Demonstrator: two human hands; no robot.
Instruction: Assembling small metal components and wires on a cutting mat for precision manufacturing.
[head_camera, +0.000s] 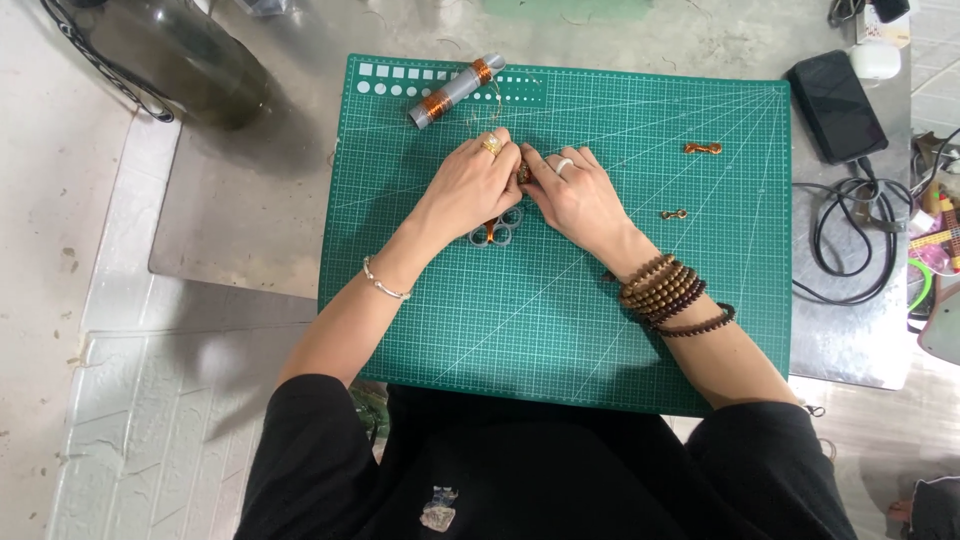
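Sleeves: black, at the near edge, one on each arm.
Mat (480, 330): green cutting mat with a white grid, lying on a grey metal table (250, 220); both forearms rest across it.
Bracelets: a thin silver bangle (385, 285) on the left wrist; stacked brown bead strands (665, 293) on the right wrist.
Scissors (497, 235): grey handles showing on the mat just under the two hands.
Left hand (468, 185): curled, fingers pinched together at the tips, a gold ring on one finger; it meets the right hand at mid-mat.
Right hand (578, 195): curled too, a white ring on one finger, fingertips pressed to the same spot.
Piece (523, 173): a small brown item nipped between both hands' fingertips; its form is too small to tell.
Clasps: one small coppery bit (673, 214) on the mat right of the hands, another (702, 148) farther off.
Spool (457, 90): grey tube wound with copper wire, lying tilted at the mat's far edge, thin wire trailing toward the hands.
Phone (836, 105): dark, on the table far right, black cable (850, 235) looped beside it.
Bottle (170, 55): dark glass, far left.
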